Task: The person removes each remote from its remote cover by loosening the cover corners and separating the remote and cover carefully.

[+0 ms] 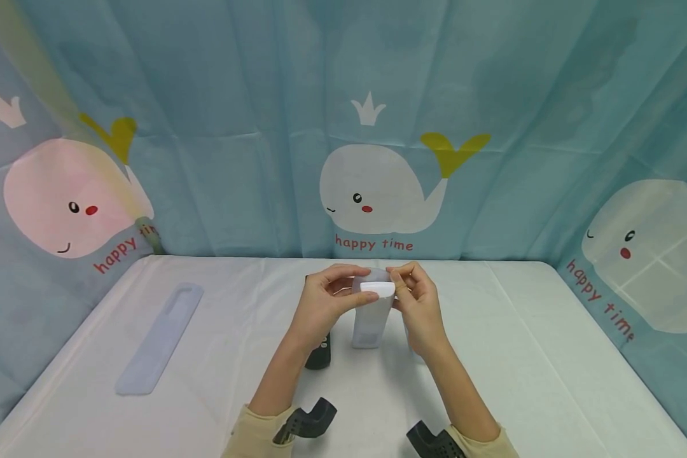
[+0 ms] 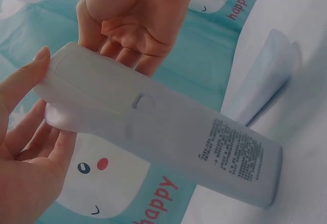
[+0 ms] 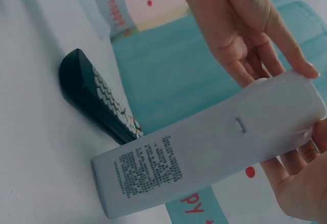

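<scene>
Between both hands, a white remote control (image 1: 378, 290) stands nearly upright in a translucent silicone sleeve (image 1: 367, 334), its lower end at the tabletop. Printed text and a battery-cover latch show on its back in both wrist views. My left hand (image 1: 327, 299) grips the top end, thumb on the remote control (image 2: 97, 81) and fingers behind it. On the other side my right hand (image 1: 420, 308) pinches the sleeve's edge near the top. A loose flap of the sleeve (image 2: 64, 119) stands off the remote's top end. The remote's front is hidden in the wrist views.
A dark remote (image 3: 97, 96) with pale buttons lies beside the left wrist. Flat on the left of the white table (image 1: 527, 356) is another translucent sleeve (image 1: 160, 343). Partly hidden behind the right hand is a pale bluish, long object (image 2: 265, 75). A whale-print curtain (image 1: 235, 191) surrounds the table.
</scene>
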`<state>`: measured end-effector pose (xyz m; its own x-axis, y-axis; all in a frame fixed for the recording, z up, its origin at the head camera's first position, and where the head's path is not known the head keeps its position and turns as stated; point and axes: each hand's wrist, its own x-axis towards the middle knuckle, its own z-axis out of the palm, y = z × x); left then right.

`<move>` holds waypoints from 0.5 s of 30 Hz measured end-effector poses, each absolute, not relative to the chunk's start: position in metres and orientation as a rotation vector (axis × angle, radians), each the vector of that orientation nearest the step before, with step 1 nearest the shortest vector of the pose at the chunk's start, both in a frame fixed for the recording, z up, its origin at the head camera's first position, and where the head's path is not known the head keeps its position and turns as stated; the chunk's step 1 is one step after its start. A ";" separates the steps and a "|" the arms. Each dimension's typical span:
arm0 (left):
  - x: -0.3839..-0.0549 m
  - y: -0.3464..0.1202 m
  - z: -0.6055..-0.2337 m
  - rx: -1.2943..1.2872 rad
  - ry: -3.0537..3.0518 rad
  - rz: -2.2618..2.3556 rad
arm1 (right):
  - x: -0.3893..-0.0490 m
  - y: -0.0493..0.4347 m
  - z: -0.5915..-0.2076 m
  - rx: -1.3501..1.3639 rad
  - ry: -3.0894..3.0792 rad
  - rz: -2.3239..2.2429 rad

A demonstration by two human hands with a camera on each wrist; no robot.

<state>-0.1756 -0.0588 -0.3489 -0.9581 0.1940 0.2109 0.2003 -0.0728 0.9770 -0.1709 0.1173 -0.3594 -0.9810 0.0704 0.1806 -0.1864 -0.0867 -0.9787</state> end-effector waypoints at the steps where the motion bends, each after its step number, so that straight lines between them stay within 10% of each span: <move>1: -0.176 -0.058 -0.349 -0.444 -2.139 -2.254 | -0.171 0.117 -0.359 0.129 -2.004 2.184; 15: -0.174 -0.057 -0.348 -0.400 -2.164 -2.259 | -0.171 0.117 -0.360 0.132 -2.044 2.167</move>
<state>-0.1744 -0.0574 -0.3476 -0.9678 0.1824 0.1734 0.1654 -0.0581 0.9845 -0.1710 0.1167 -0.3605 -0.9834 0.0552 0.1730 -0.1760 -0.0537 -0.9829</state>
